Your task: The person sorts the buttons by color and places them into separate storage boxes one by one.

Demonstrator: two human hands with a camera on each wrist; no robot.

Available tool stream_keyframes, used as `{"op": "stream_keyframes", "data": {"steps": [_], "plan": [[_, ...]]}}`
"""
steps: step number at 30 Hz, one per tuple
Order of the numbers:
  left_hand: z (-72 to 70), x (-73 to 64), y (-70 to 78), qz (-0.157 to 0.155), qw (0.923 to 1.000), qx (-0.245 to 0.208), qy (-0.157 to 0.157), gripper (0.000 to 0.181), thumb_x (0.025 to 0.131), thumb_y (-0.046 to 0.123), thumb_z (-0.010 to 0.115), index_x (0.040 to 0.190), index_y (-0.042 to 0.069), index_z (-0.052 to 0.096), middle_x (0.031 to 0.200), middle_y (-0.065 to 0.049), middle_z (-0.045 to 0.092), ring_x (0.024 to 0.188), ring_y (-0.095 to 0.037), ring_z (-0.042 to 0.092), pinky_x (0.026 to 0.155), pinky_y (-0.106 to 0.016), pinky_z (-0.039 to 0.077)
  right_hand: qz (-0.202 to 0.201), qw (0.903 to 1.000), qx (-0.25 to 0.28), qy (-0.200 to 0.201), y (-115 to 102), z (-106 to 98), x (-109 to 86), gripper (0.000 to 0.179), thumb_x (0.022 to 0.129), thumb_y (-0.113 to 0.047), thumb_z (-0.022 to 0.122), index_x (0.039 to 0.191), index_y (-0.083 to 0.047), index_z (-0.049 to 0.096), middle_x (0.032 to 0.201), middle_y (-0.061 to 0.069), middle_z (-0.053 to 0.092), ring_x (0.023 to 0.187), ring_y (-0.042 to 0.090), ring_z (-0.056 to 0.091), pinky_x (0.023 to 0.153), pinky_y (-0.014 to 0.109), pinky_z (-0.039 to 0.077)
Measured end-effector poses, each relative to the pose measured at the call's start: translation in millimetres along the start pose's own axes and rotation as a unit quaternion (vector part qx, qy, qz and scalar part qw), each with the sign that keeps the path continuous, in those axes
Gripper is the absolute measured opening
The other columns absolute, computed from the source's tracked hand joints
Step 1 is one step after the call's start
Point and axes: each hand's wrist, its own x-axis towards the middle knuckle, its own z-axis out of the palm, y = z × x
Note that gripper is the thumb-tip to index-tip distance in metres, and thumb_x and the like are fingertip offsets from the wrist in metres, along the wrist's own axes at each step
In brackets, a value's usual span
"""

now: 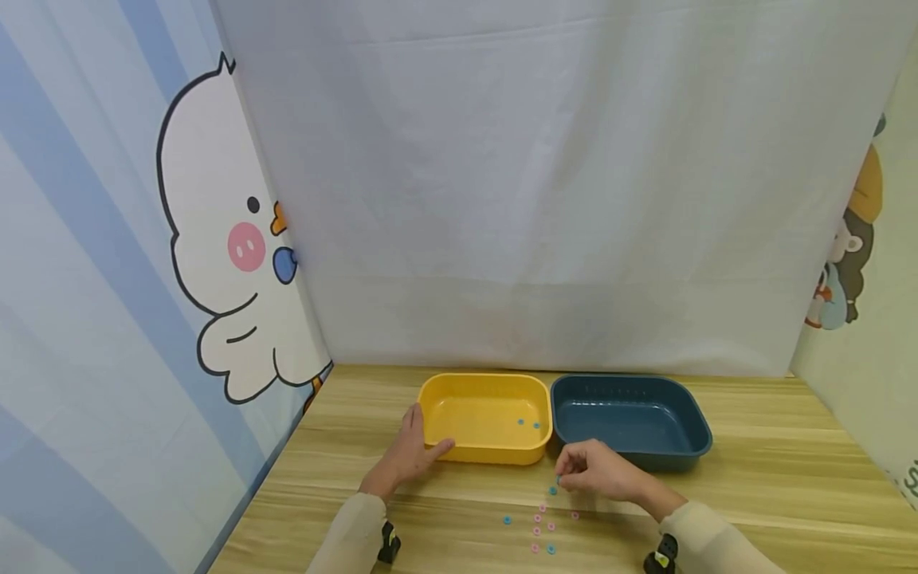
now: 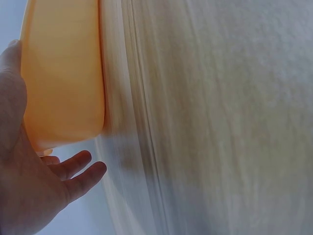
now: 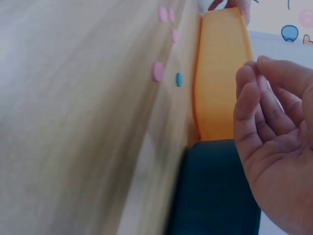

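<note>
My left hand [image 1: 407, 453] rests against the left front corner of a yellow basin [image 1: 480, 456]. Its thumb lies at the front rim, and the other fingers reach along the left end, fairly straight. Two small blue rings sit inside this basin, towards the right. Just in front of the gap between basins, my right hand [image 1: 598, 470] pinches a small blue ring [image 1: 559, 479] between thumb and fingertips; in the right wrist view the fingertips hide it. Another blue ring [image 1: 552, 491] lies on the table right below those fingertips. Several pink rings [image 1: 537, 518] are scattered nearer to me.
A dark blue basin [image 1: 631, 461] stands against the right side of the yellow one. More blue rings, one to the left [image 1: 507, 520] and one near the front [image 1: 551, 549], lie on the wooden table [image 1: 301, 486]. Behind the table hangs a white curtain [image 1: 545, 199].
</note>
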Motion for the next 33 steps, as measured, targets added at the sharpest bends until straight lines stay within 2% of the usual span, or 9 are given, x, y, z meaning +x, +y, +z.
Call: {"op": "stream_keyframes", "data": {"steps": [6, 11, 20, 26, 33], "plan": [[-0.5, 0.6, -1.0, -0.011, 0.9998, 0.013, -0.008, 0.102, 0.09, 0.053, 0.057, 0.146, -0.011, 0.002, 0.151, -0.032, 0.004, 0.136, -0.044, 0.019, 0.108, -0.051, 0.022, 0.004, 0.9999, 0.014, 0.007, -4.1, -5.3, 3.4, 0.009, 0.088, -0.007, 0.066, 0.093, 0.001, 0.064, 0.079, 0.009, 0.064, 0.065, 0.014, 0.056, 0.055, 0.028, 0.048], [-1.5, 0.4, 0.7, -0.017, 0.9996, 0.016, -0.013, 0.102, 0.09, 0.054, 0.056, 0.147, -0.01, 0.0, 0.152, -0.03, 0.001, 0.138, -0.042, 0.015, 0.11, -0.049, 0.02, 0.007, 0.9997, 0.001, 0.024, -8.6, -9.7, 7.2, 0.01, 0.088, -0.01, 0.066, 0.094, -0.001, 0.065, 0.079, 0.007, 0.064, 0.064, 0.014, 0.055, 0.054, 0.027, 0.046], [-3.0, 1.4, 2.9, -0.017, 0.9995, 0.019, -0.02, 0.103, 0.089, 0.053, 0.057, 0.146, -0.011, 0.001, 0.152, -0.031, 0.0, 0.138, -0.042, 0.016, 0.109, -0.049, 0.02, -0.002, 0.9983, -0.025, 0.053, -15.0, -13.1, 14.7, 0.01, 0.088, -0.012, 0.067, 0.094, -0.004, 0.065, 0.08, 0.005, 0.063, 0.062, 0.02, 0.054, 0.053, 0.026, 0.045], [-3.1, 0.9, 4.1, -0.02, 0.9995, 0.008, -0.025, 0.103, 0.089, 0.053, 0.057, 0.146, -0.011, 0.0, 0.151, -0.032, 0.0, 0.137, -0.043, 0.018, 0.108, -0.05, 0.022, 0.01, 0.9976, -0.025, 0.064, -16.0, -14.8, 18.4, 0.013, 0.088, -0.013, 0.067, 0.094, -0.002, 0.064, 0.08, 0.005, 0.062, 0.065, 0.019, 0.056, 0.058, 0.035, 0.05], [-4.0, 0.3, 4.6, -0.028, 0.9991, -0.004, -0.03, 0.105, 0.089, 0.053, 0.057, 0.146, -0.01, -0.003, 0.152, -0.031, -0.003, 0.137, -0.043, 0.017, 0.109, -0.05, 0.021, 0.018, 0.9964, -0.018, 0.081, -17.4, -17.2, 23.7, 0.012, 0.089, -0.011, 0.066, 0.094, -0.001, 0.063, 0.082, 0.011, 0.063, 0.072, 0.033, 0.059, 0.065, 0.046, 0.052]]}}
